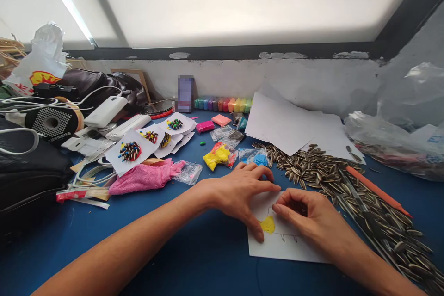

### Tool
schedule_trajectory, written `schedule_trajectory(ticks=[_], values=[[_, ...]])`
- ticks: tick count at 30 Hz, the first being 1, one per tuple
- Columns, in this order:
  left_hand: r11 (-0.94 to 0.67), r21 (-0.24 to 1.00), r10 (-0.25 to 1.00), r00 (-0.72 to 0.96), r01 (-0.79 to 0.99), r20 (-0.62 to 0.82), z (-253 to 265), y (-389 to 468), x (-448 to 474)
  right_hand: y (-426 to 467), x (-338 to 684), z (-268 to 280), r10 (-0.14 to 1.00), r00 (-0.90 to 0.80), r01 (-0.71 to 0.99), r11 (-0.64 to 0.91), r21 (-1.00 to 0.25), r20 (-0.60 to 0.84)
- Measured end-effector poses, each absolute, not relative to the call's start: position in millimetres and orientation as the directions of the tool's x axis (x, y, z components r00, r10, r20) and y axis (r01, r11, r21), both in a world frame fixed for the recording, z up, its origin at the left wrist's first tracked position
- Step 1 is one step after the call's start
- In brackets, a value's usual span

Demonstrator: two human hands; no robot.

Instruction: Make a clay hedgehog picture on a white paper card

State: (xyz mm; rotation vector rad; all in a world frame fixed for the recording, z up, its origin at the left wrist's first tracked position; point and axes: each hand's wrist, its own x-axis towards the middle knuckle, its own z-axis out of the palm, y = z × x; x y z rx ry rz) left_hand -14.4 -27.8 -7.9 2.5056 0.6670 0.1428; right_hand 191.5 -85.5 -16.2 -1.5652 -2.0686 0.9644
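A white sheet of paper [284, 252] lies on the blue table in front of me, with a pencil-like line drawing and a flat patch of yellow clay [268, 225] on it. My left hand [244, 192] rests on the sheet's left side, its fingers spread around the patch. Over the drawing, my right hand [305, 212] has thumb and forefinger pinched together just right of the yellow clay; whatever is between the fingertips is too small or hidden to make out. Beyond my left hand sits a yellow lump of clay [218, 156] on its wrapper.
Sunflower seeds [312, 166] spread along the right, with an orange pen-like stick [378, 190] and blank paper [277, 120] beside them. Decorated paper pieces [130, 151], a pink cloth [145, 179] and a black bag [27, 171] lie left. Coloured clay blocks [224, 104] line the wall.
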Motion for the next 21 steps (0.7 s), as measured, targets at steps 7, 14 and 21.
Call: schedule_trajectory(ticks=[7, 14, 21], values=[[-0.730, 0.536, 0.492, 0.870, 0.425, -0.020, -9.8, -27.0, -15.9, -98.3, 200.6, -22.0, 0.919, -0.356, 0.606, 0.364, -0.707, 0.168], [-0.748, 0.511, 0.483, 0.875, 0.424, -0.018, -11.0, -26.2, -16.4, -108.9, 203.0, -29.0, 0.750, -0.566, 0.651, 0.662, -0.373, 0.343], [-0.734, 0.522, 0.488, 0.872, 0.434, -0.038, -11.5, -25.8, -17.3, -120.8, 213.0, -31.5, 0.719, -0.486, 0.702, 0.660, -0.268, 0.496]])
